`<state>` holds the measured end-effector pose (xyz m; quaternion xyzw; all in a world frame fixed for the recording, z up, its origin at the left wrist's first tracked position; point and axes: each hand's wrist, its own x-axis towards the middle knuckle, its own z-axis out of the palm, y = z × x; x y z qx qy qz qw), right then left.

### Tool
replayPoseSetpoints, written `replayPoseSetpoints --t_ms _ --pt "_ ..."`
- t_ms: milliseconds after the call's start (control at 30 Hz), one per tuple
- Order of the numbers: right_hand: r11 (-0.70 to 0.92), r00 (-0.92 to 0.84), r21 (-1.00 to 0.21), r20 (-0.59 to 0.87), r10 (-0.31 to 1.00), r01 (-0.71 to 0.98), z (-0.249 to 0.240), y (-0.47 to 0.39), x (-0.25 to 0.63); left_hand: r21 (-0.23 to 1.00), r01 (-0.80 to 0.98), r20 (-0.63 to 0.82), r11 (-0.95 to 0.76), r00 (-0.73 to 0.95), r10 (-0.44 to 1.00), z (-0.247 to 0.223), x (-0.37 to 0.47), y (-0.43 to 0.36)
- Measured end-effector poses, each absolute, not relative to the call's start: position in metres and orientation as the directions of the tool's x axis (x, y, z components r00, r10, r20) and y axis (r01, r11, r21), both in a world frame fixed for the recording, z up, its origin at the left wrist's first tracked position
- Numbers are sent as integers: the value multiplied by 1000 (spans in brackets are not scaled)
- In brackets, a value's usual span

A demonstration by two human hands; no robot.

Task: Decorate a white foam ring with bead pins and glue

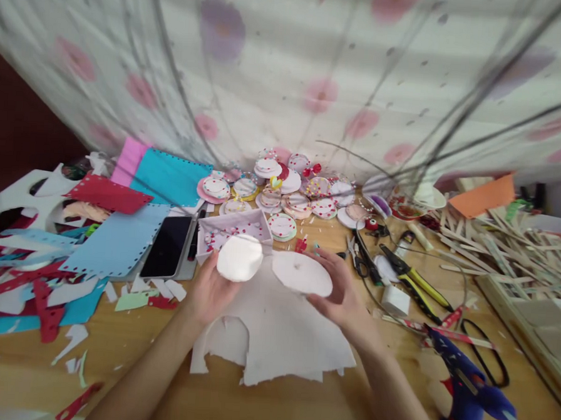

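My left hand (215, 288) grips a small white paper disc (239, 258), its bright face turned up. In my right hand (339, 291) is a larger white paper disc (300, 274), pinched at its right edge between thumb and fingers. The two discs are held side by side, apart, above a sheet of white paper (293, 336) with ragged cut edges. Just behind the left hand stands a pale pink box (256, 224) with small red and pink bits inside. Several decorated round paper pieces (282, 226) lie behind it.
At left are coloured felt sheets (174, 176), scraps and a phone (167, 247). Scissors (357, 255), yellow-handled pliers (415, 283), a white cube (395, 300) and a blue glue gun (469, 383) lie at right. Wooden sticks (486, 239) pile up behind. A flowered curtain (278, 66) backs the table.
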<state>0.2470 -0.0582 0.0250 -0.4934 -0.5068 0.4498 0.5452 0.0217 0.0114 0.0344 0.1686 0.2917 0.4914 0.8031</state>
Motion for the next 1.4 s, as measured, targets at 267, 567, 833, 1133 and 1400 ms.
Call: replayPoseSetpoints --t_ms 267,567,833,1133,1400 --pt "-43 -149 -930 12 989 -365 17 -50 247 553 -637 -196 537 527 827 11 29 12" --pt "36 -129 -989 54 990 -142 6 -51 241 514 -674 -245 531 478 844 12 22 11" --pt "83 30 -978 79 996 -193 4 -60 222 592 -566 -191 575 594 782 11 35 -4" --pt "82 133 -937 39 990 -340 -21 -68 217 494 -606 -300 624 555 776 11 32 -1" --pt "180 143 -980 166 976 -89 -4 -72 214 607 -569 -222 555 549 806 15 30 1"
